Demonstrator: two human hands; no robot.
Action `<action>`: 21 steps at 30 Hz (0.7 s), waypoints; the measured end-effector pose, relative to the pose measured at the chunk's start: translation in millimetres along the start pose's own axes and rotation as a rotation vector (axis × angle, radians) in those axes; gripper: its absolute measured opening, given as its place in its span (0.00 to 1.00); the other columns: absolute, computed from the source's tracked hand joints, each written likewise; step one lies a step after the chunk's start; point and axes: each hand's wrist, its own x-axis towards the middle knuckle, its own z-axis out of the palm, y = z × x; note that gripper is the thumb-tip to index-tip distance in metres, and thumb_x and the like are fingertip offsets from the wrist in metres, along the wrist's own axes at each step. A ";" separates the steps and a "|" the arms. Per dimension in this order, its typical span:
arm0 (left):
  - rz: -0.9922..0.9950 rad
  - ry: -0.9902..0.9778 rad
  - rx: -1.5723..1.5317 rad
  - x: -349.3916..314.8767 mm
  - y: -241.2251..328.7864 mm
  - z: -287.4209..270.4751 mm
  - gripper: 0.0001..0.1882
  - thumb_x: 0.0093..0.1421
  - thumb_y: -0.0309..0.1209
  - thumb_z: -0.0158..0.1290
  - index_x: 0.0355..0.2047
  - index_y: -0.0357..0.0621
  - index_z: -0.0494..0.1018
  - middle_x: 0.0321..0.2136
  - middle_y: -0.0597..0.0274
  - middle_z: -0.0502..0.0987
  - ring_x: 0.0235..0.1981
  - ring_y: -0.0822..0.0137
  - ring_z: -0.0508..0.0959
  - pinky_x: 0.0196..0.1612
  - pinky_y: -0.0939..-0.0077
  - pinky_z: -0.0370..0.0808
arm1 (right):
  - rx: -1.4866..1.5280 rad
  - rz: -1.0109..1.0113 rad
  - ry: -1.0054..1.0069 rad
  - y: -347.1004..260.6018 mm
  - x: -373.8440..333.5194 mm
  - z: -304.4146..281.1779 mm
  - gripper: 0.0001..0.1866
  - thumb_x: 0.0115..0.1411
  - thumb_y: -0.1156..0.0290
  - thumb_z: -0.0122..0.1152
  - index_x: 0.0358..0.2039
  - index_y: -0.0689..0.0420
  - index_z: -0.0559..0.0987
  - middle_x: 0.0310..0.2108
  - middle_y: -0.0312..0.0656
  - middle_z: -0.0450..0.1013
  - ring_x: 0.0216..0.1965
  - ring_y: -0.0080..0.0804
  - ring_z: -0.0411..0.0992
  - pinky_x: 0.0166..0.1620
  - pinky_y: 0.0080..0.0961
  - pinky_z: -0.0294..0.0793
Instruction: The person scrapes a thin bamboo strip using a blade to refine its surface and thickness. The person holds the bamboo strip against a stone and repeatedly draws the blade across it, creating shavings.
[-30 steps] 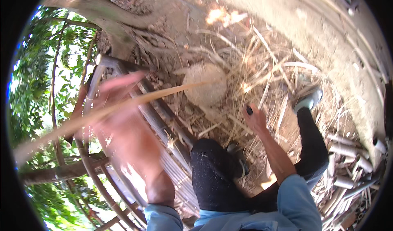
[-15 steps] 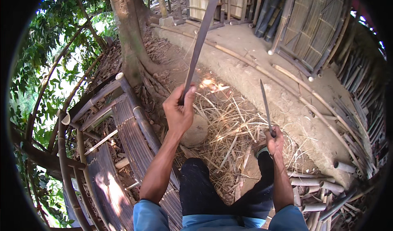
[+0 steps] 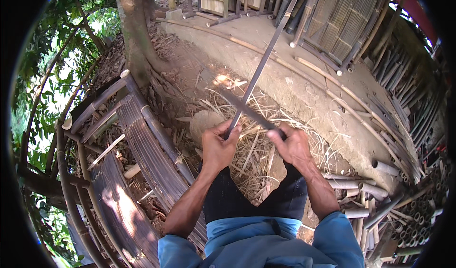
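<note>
My left hand is closed round the lower end of a long, dark, flat bamboo strip. The strip slants up and to the right, away from me. In my right hand is a knife, its blade blurred by motion. The blade points up and to the left and crosses the strip a little above my left fingers. Whether the edge touches the strip, I cannot tell. Below both hands lies a heap of pale bamboo shavings. A round wooden block stands just left of my left hand.
A bamboo bench with a slatted seat is at my left, near a tree trunk. Bamboo poles lie along an earth ledge at the right. Cut bamboo pieces are piled at the lower right. Woven panels stand behind.
The knife has swung left from upright at the right and now crosses the strip. My left hand has come lower and nearer, and the strip leans further right. The view has shifted slightly.
</note>
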 end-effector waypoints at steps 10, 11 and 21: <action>-0.111 -0.053 0.003 -27.0 -9.7 0.5 0.09 0.63 0.23 0.59 0.43 0.33 0.82 0.24 0.72 0.78 0.24 0.83 0.70 0.24 0.81 0.66 | -0.167 -0.158 0.043 6.6 -13.0 13.5 0.32 0.59 0.35 0.63 0.29 0.58 0.81 0.14 0.47 0.74 0.18 0.48 0.77 0.25 0.42 0.76; -0.152 -0.058 -0.086 -30.0 -9.9 4.0 0.10 0.64 0.23 0.59 0.45 0.33 0.82 0.25 0.72 0.78 0.25 0.83 0.70 0.25 0.82 0.66 | -0.046 0.059 0.020 15.7 -8.2 11.2 0.32 0.59 0.35 0.63 0.27 0.57 0.82 0.13 0.47 0.73 0.17 0.48 0.77 0.24 0.43 0.76; -0.292 -0.165 0.025 -71.5 -3.4 -2.3 0.10 0.66 0.24 0.58 0.45 0.33 0.81 0.23 0.77 0.71 0.25 0.83 0.65 0.27 0.84 0.62 | -0.173 0.114 0.087 60.1 33.5 -13.9 0.48 0.60 0.21 0.43 0.29 0.60 0.84 0.08 0.43 0.68 0.11 0.39 0.72 0.20 0.43 0.74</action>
